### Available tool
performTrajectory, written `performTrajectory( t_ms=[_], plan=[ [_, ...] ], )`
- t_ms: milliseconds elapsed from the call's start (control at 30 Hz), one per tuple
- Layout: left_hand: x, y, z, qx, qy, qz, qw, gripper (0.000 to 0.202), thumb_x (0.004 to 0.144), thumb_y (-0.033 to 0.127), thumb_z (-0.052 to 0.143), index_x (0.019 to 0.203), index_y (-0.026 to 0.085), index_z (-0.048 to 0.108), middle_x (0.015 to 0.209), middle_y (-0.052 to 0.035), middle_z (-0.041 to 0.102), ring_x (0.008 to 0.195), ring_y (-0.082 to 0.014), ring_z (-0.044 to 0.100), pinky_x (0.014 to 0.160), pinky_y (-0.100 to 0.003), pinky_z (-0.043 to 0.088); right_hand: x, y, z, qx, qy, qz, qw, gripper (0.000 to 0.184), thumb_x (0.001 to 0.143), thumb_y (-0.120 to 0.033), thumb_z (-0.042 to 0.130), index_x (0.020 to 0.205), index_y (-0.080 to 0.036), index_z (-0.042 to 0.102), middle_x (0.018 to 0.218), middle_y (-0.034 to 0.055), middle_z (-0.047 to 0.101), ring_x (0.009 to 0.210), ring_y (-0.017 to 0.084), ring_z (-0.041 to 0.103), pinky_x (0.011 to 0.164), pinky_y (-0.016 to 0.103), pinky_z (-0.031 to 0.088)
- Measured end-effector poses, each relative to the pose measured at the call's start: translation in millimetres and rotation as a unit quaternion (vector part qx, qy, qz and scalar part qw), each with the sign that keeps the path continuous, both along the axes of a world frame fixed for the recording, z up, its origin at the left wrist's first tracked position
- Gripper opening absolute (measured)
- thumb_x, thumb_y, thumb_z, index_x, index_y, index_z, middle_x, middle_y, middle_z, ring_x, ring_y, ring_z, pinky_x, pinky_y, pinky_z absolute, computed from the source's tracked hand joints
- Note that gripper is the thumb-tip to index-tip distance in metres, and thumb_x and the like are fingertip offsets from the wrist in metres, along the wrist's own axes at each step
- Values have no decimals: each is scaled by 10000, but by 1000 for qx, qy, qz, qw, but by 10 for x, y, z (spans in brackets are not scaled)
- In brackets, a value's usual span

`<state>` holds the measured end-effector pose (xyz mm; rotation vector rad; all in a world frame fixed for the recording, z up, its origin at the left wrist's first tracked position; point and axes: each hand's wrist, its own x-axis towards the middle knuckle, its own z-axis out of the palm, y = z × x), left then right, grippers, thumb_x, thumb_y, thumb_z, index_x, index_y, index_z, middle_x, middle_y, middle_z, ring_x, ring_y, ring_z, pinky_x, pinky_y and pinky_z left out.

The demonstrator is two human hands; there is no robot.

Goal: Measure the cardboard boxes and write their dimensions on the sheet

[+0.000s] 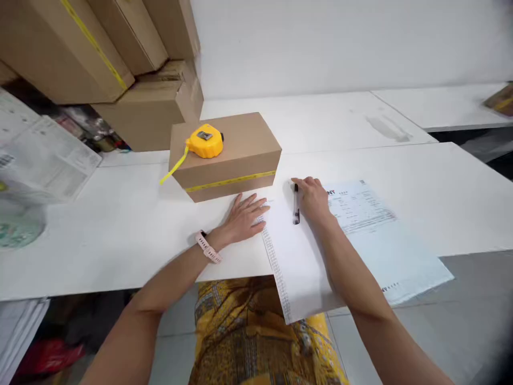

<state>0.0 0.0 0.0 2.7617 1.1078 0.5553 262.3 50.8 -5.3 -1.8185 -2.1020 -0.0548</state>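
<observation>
A spiral notebook lies with a white page up, its lower part jutting past the table's front edge. My left hand, a pink watch strap at its wrist, lies flat with fingers spread, fingertips at the notebook's spiral edge. On the upper page rests my right hand, index finger stretched to the left and the other fingers partly bent. A pen with a clear barrel and black ends lies on the page beside that hand, its top just under the index finger. Nothing shows gripped in either hand.
Behind the hands stands a cardboard box with a yellow tape measure on top, its blade slightly out. A printed pale-blue sheet or bag lies at the right, overhanging the table. Larger cartons are stacked back left.
</observation>
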Motion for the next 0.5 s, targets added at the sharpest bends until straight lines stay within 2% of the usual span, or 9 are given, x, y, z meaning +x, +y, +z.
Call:
performTrajectory(
  t_ms=[67, 133, 200, 267, 300, 367, 433, 500],
  plan=[
    [-6, -2, 79, 74, -73, -6, 995, 227, 947, 240, 547, 1116, 212, 696, 1275, -106, 707, 1246, -281, 628, 1103, -533, 452, -8, 25, -16, 15, 21, -19, 999, 531, 914, -54, 378, 1367, -159, 634, 1083, 151, 684, 1043, 303, 567, 868, 379, 456],
    [-41, 10, 217, 150, -141, 32, 978, 161, 931, 217, 566, 1029, 231, 693, 1161, -86, 740, 1170, -249, 664, 1067, -473, 485, -13, 47, -37, 31, 44, -31, 998, 519, 911, -62, 385, 1366, -138, 624, 1072, 153, 691, 1033, 299, 569, 883, 384, 454],
    [-108, 49, 442, 240, -217, 125, 938, 132, 905, 226, 609, 1023, 239, 668, 1140, -90, 728, 1172, -276, 651, 1072, -502, 464, -15, 63, -67, 44, 65, -35, 996, 517, 890, -61, 398, 1345, -140, 629, 1066, 146, 695, 1023, 295, 571, 876, 385, 455],
    [-188, 124, 732, 277, -259, 240, 894, 275, 879, 261, 650, 1151, 230, 625, 1342, -134, 629, 1310, -329, 551, 1143, -564, 368, -16, 74, -99, 73, 92, -41, 992, 525, 866, -60, 401, 1327, -161, 632, 1048, 131, 694, 1010, 290, 571, 855, 383, 455],
    [-227, 176, 882, 268, -265, 292, 879, 398, 858, 285, 680, 1238, 219, 586, 1462, -156, 533, 1394, -355, 462, 1177, -581, 310, -19, 78, -112, 93, 108, -49, 989, 519, 866, -67, 394, 1315, -172, 633, 1034, 125, 692, 1001, 287, 570, 849, 385, 453],
    [-296, 308, 1142, 210, -258, 358, 873, 674, 781, 331, 763, 1379, 186, 490, 1587, -191, 366, 1487, -398, 306, 1212, -587, 231, -29, 84, -118, 138, 145, -64, 978, 489, 889, -95, 369, 1290, -180, 635, 1006, 124, 683, 983, 282, 569, 855, 396, 448],
    [-358, 452, 1311, 123, -246, 384, 881, 862, 698, 346, 832, 1435, 153, 429, 1568, -226, 368, 1481, -439, 292, 1210, -595, 222, -49, 78, -79, 180, 180, -68, 965, 451, 923, -139, 350, 1271, -176, 636, 1005, 131, 672, 979, 277, 575, 878, 414, 448],
    [-413, 566, 1387, 57, -250, 393, 883, 883, 668, 331, 848, 1421, 151, 425, 1490, -231, 453, 1431, -454, 363, 1187, -608, 254, -88, 49, 32, 223, 213, -60, 949, 419, 941, -181, 359, 1249, -176, 642, 1038, 139, 663, 997, 274, 584, 908, 432, 452]
  ],
)
